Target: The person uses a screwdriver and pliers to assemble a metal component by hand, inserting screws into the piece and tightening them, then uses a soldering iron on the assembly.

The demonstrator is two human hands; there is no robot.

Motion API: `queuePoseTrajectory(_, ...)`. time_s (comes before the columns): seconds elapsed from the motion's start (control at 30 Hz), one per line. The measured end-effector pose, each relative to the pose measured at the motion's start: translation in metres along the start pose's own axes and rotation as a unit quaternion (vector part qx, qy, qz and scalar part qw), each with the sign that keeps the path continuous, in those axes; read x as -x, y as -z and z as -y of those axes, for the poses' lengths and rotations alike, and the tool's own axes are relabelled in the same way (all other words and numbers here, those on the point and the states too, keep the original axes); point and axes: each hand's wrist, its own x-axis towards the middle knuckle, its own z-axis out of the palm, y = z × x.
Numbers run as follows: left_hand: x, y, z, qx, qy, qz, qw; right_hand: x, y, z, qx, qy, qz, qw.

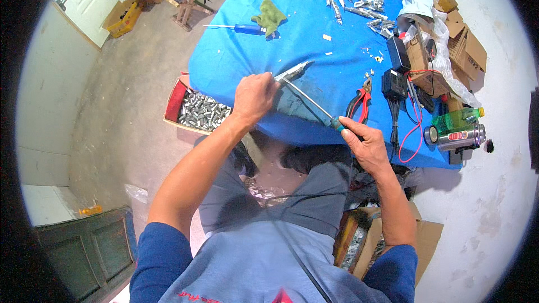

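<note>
My left hand (255, 98) is closed around one end of a slim whitish-silver piece (295, 71), holding it over the near edge of the blue-covered table. My right hand (368, 146) grips the teal handle of a screwdriver (309, 99). Its long metal shaft slants up to the left, and its tip meets the piece close to my left fingers; whether it is wedged in cannot be made out. Red-and-black pliers (364, 101) lie just beyond my right hand. A heap of similar slim pieces (359, 0) covers the table's far side.
At the left table edge stands a box (170, 101) of small metal cylinders. A blue-handled screwdriver (247, 28) and green cloth (270, 18) lie further back. Black adapters (394, 84) with cables, a steel flask (461, 137) and a green bottle (457, 118) line the right side.
</note>
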Motion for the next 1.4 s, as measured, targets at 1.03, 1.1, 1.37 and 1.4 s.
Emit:
queuePoseTrajectory(1.03,-0.004,-0.006,0.005,0.014,0.017,0.002,1.000,-0.027,0.018,-0.007,-0.260,-0.268,0.115,0.920)
queuePoseTrajectory(1.1,-0.005,-0.005,0.003,0.015,0.023,0.001,1.000,-0.021,0.011,-0.012,-0.182,-0.157,0.080,0.967)
queuePoseTrajectory(1.37,-0.002,-0.004,0.006,0.027,0.017,0.001,0.999,-0.019,0.020,0.009,0.054,0.023,0.020,0.998)
queuePoseTrajectory(1.4,-0.002,-0.005,0.006,0.031,0.016,-0.006,0.999,-0.020,0.021,0.011,0.070,0.025,0.029,0.997)
